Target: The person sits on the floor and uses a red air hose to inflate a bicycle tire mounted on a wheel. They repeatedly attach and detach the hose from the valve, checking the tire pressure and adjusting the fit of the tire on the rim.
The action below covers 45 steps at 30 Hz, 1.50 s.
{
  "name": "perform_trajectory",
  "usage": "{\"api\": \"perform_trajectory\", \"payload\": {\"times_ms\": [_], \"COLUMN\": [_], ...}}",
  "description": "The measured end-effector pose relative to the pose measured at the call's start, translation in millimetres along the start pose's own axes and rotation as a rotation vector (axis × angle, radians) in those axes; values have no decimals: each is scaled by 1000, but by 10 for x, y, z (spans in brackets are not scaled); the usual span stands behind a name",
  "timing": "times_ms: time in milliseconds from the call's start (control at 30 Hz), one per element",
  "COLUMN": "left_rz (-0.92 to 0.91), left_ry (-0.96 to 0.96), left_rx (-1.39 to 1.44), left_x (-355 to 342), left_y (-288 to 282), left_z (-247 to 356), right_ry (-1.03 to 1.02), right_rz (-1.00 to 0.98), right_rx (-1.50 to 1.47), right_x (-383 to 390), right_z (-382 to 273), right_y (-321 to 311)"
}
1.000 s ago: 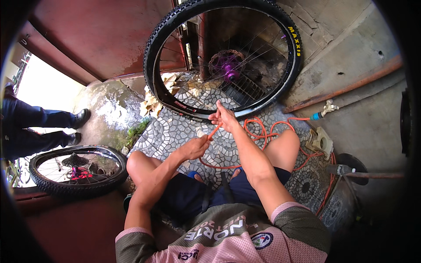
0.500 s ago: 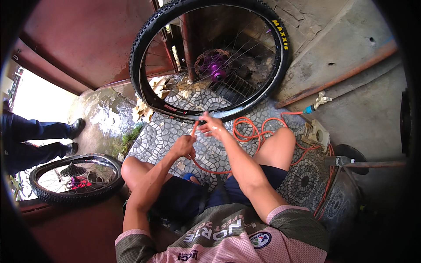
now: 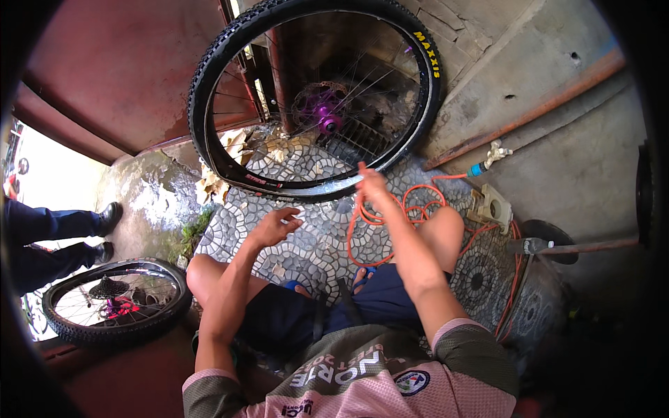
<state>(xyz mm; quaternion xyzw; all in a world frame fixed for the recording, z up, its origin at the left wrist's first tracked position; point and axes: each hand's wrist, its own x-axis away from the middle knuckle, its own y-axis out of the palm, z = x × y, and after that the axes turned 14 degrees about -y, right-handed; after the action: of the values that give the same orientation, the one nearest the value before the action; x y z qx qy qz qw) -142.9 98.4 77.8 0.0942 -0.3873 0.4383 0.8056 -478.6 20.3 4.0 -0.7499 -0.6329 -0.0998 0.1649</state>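
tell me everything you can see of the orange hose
The orange hose is slim and flexible-looking, perhaps rubber or plastic. One end joins a blue connector on a metal-looking tap at right; from there it falls into loose, overlapping loops over the mosaic floor, partly hidden by the right forearm. The right hand appears to grip it near its other end, though blur hides the exact hold.

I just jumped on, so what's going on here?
A person's right hand, a bit blurred, appears to hold an orange hose near a bicycle wheel. Their left hand is open and empty above the patterned floor. A second wheel is at the left, near someone else's legs.
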Motion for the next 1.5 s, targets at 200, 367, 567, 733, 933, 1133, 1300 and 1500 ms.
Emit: {"api": "perform_trajectory", "payload": {"times_ms": [200,367,567,733,933,1133,1300,1500], "left_rz": [85,130,218,220,251,295,251,287], "left_ry": [-48,-43,-23,98,80,6,29,39], "left_rx": [109,76,-27,-205,-294,-424,-399,-421], "left_x": [200,217,307,112,41,37,130,193], "left_y": [-304,-376,-390,-361,-386,-328,-233,-198], "left_z": [3,-50,-48,-44,-102,-180,-79,-204], "right_ry": [-254,-521,-437,-351,-156,-105,17,240], "right_rz": [447,202,205,-58,21,-48,-252,-108], "right_rx": [298,760,740,818,521,438,360,87], "right_x": [-655,-652,-586,-710,-583,-446,-205,-174], "right_z": [-316,-85,109,439,483,854,991,581], "right_y": [-1434,-1373,-1103,-1263,-800,-57,554,146]}}
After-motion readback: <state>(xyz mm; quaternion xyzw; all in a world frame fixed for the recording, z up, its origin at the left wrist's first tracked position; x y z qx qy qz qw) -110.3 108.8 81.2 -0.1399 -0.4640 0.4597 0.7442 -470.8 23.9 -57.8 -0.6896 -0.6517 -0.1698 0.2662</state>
